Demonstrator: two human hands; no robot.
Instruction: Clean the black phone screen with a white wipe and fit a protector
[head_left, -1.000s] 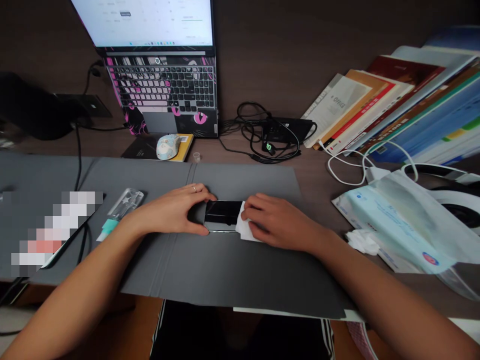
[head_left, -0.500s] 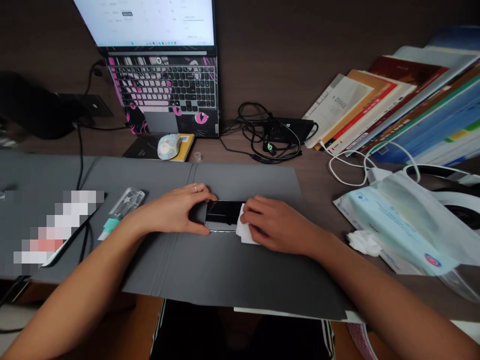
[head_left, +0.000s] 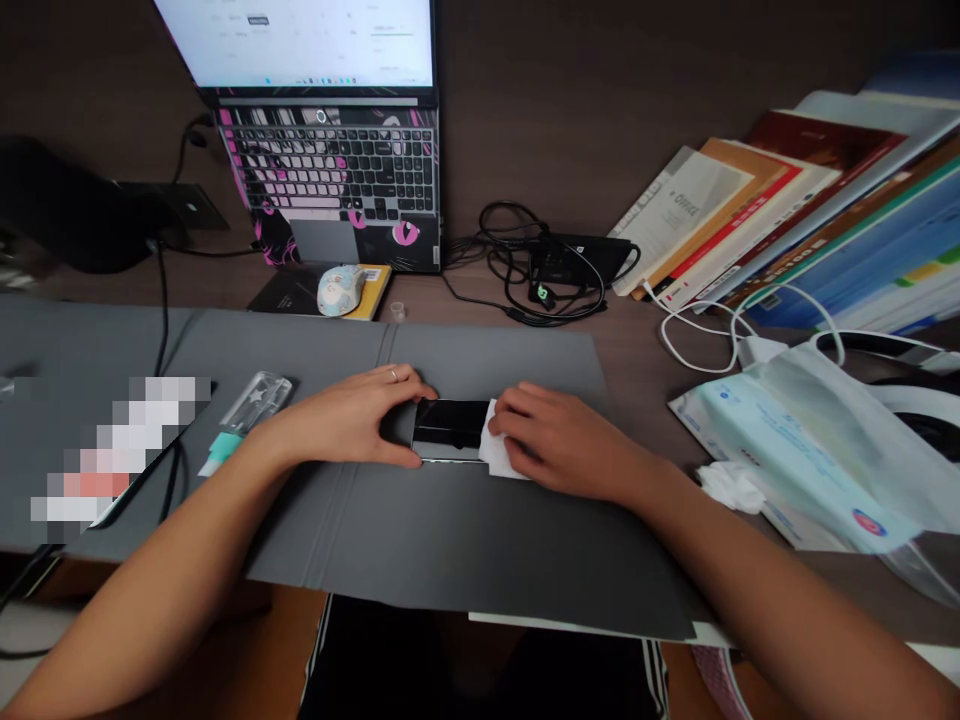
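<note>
Right of phone (head_left: 450,424) and tissue (head_left: 496,458), blue pack (head_left: 787,445), contents hidden.

Single head-worn cam here, looking out from the seated side of the desk (head_left: 637,365), forward and tipped down. It's close enough that the left hand (head_left: 360,415) and right hand (head_left: 562,440) land around mid-frame, but wide enough to catch the lap (head_left: 420,665) at the bottom, the laptop (head_left: 322,240) up top with its screen (head_left: 322,50) cropped, and books (head_left: 757,225) off right.

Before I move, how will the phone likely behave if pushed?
The phone is probably stiff: its edges look straight. Its glossy face may feel slippery. Lying flat on the mat, it should slide rather than tip.
</note>
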